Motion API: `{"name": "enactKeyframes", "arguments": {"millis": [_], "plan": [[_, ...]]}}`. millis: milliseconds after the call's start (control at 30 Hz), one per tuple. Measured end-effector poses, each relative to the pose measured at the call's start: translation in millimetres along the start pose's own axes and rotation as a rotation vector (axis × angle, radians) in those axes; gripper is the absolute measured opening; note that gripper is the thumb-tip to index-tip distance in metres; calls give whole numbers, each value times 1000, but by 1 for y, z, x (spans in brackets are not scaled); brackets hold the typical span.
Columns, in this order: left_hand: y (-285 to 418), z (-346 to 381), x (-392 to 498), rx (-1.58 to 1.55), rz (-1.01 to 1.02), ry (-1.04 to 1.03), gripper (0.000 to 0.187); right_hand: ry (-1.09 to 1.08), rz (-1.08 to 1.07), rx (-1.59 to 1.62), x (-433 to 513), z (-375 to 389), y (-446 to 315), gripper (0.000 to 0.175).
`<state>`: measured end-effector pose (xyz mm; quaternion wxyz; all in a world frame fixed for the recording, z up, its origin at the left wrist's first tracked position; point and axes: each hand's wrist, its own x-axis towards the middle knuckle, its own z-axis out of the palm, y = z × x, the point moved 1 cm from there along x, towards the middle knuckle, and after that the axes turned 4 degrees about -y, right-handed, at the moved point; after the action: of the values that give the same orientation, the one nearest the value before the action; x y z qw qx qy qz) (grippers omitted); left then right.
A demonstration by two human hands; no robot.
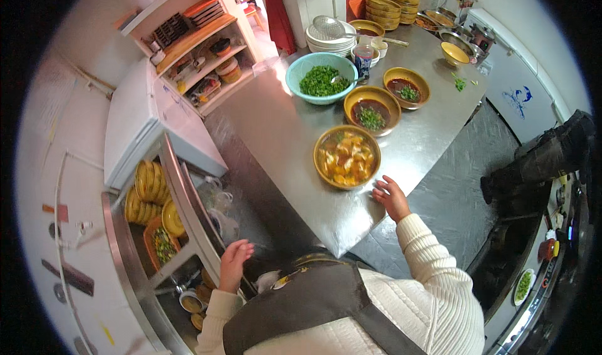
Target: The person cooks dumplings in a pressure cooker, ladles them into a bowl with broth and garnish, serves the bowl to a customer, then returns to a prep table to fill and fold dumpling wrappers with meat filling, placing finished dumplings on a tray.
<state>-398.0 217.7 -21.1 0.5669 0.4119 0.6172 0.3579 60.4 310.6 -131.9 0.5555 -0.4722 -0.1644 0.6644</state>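
My right hand (391,198) is at the near right edge of a steel table, fingers apart and holding nothing, just below a yellow-brown bowl of soup with dumpling-like pieces (347,157). Behind that bowl stand two similar bowls with dark red broth and chopped greens, one nearer (371,113) and one farther right (408,89). A light blue plastic basin of chopped greens (322,79) with a spoon in it sits to their left. My left hand (235,261) hangs left of the table near the sink's edge, with nothing seen in it; its fingers are partly bent.
Stacked white plates (329,40) with a skimmer (331,27) on top, a bottle (363,61) and stacked yellow-brown bowls (383,12) fill the table's far end. A steel sink unit (176,200) holding bowls lies left. Another person's dark-clad legs (541,153) are at right, beside a counter.
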Motion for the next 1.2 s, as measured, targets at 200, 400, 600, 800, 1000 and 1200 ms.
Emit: {"name": "enactKeyframes", "arguments": {"millis": [200,400,600,800,1000,1200], "plan": [[36,81,166,-121,-156,-591,44,46,-87,9,39,15,-14,50],[50,165,281,-264,-440,-732,73,113,-3,-86,50,27,-33,46],[69,175,306,-271,-543,-775,84,247,-13,-2,49,43,-26,39],[80,139,355,-261,-589,-809,88,327,13,18,62,90,-9,42],[107,93,414,-202,-562,-847,89,376,11,123,96,156,21,42],[131,45,478,-149,-504,-828,91,377,36,197,142,214,44,41]]}}
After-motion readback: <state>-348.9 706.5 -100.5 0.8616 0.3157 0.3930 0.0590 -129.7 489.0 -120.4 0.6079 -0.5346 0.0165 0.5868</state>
